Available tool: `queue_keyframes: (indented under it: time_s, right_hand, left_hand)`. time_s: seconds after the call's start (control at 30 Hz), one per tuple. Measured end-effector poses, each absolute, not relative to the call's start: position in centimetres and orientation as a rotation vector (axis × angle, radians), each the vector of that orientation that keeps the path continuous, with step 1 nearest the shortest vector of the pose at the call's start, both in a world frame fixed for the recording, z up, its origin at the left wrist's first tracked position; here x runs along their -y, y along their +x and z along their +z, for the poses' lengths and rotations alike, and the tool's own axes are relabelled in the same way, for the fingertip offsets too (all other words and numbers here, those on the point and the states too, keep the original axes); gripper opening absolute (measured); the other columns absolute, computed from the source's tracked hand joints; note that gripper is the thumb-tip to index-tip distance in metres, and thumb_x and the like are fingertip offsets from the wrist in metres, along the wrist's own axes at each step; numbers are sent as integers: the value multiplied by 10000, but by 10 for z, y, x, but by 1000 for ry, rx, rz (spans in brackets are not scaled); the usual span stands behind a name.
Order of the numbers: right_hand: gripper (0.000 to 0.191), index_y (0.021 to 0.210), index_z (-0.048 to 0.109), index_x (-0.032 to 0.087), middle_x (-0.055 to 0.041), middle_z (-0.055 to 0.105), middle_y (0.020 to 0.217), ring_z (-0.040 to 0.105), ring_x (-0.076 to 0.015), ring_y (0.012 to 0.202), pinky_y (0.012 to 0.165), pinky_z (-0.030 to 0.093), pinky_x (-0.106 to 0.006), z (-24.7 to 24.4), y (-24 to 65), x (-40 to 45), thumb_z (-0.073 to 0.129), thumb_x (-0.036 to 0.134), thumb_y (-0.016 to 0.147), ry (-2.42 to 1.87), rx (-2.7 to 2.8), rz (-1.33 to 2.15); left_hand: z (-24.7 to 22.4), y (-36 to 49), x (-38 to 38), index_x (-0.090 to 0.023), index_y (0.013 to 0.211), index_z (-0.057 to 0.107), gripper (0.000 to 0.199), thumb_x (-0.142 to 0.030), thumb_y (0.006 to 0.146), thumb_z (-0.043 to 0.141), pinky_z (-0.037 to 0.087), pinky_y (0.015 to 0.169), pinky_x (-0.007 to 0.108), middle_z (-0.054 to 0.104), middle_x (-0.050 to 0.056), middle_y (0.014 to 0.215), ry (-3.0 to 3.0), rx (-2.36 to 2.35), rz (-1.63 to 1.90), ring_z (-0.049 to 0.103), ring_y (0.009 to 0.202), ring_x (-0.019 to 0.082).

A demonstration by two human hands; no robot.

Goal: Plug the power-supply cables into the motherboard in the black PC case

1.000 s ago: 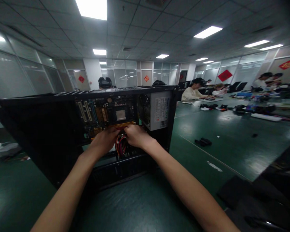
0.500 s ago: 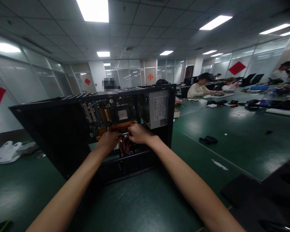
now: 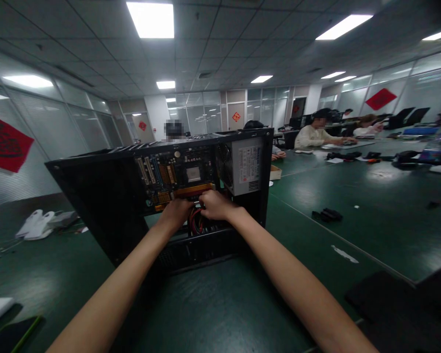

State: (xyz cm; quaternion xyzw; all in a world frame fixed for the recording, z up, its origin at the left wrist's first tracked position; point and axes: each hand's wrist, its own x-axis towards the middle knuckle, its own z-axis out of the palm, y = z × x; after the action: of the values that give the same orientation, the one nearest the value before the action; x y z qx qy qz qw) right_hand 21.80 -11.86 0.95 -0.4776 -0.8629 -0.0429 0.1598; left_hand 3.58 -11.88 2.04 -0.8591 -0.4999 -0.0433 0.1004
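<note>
A black computer case [image 3: 91,196] stands open-sided in front of me, with the motherboard [image 3: 200,159] upright inside it. The grey power supply [image 3: 248,169] fills its upper right corner. Both hands reach in below the motherboard's lower edge, their fingertips almost meeting. My left hand [image 3: 176,214] is closed there, bent at the fingers. My right hand [image 3: 217,205] also has its fingers closed, just beside it. A small pale piece shows between the fingertips, too small to name. Red, yellow and black cables [image 3: 196,223] hang directly under the hands.
The case rests on a green tabletop [image 3: 220,304]. A phone [image 3: 12,336] and white items [image 3: 36,225] lie to the left. Black straps [image 3: 327,214] and a white scrap [image 3: 344,254] lie to the right. A person [image 3: 316,132] sits at the far side.
The view has turned slightly left, so the whole scene appears shifted right. My hands stay at the same place inside the case, with their fingertips slightly closer together.
</note>
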Motion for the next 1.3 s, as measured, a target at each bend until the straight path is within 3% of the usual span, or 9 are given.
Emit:
queue_keyframes:
  time_s: [0.2,0.77,1.1,1.3]
  right_hand:
    - [280,1087,784,80,-197,763,1161,734,-315,1082,854,539,-341,5,218,115,681,267,907,-1388,2443,-140]
    - [236,1133,734,73,-193,712,1238,704,-293,1137,917,528,-337,7,216,124,584,137,962,-1329,2510,-188]
    - [223,1166,694,78,-186,666,1279,683,-248,1163,970,510,-324,0,216,116,519,123,1035,-1326,2458,-216]
    - [287,1242,659,64,-196,661,1300,691,-278,1161,950,536,-350,6,213,125,455,125,1049,-1449,2507,-345]
  left_hand:
    - [18,36,118,-225,1274,794,405,-163,1041,468,578,958,446,785,180,1197,-2521,1504,-117,748,1147,356]
    - [15,36,115,-151,1105,776,286,-197,1027,504,554,952,356,784,157,1162,-2470,1562,-218,734,1161,307]
    - [11,35,113,-179,1136,759,263,-247,1020,533,581,913,400,779,157,1178,-2453,1586,-294,743,1135,346]
    - [14,34,119,-176,1151,761,284,-262,1039,514,570,934,376,779,159,1181,-2448,1596,-273,743,1142,324]
